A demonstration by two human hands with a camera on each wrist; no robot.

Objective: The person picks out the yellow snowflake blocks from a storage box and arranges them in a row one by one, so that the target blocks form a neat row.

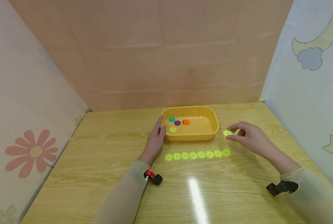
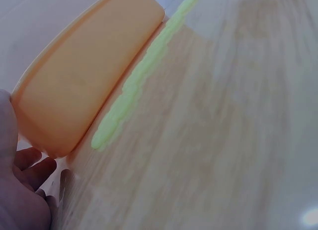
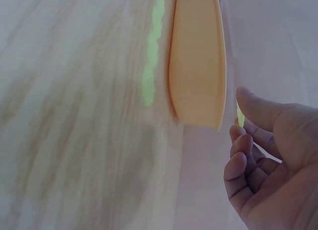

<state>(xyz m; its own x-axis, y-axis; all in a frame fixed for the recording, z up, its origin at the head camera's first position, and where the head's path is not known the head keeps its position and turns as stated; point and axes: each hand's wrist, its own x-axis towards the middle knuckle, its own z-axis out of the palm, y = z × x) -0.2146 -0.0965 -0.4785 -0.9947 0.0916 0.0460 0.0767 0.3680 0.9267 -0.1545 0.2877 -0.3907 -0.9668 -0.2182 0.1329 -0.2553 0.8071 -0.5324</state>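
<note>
Between thumb and fingertips, my right hand (image 1: 247, 137) pinches a yellow-green flower-shaped plastic disc (image 1: 227, 133), raised just off the tub's right end. The right wrist view shows the same disc (image 3: 240, 115) edge-on. My left hand (image 1: 155, 137) rests against the left end of a yellow plastic tub (image 1: 192, 137), thumb by the near corner and fingers along the side. Inside the tub lie teal (image 1: 171, 119), purple (image 1: 177, 123), orange (image 1: 186, 122) and yellow-green (image 1: 173, 129) discs. In front of it runs a straight row of several yellow-green discs (image 1: 193, 155), edge to edge.
The wood-grain table (image 1: 113, 174) carries the tub and the row. A pinkish-brown sheet (image 1: 166, 62) stands behind it, with pale printed panels on the left (image 1: 37, 102) and right (image 1: 309, 102). Small black devices (image 1: 284, 187) are strapped to both wrists.
</note>
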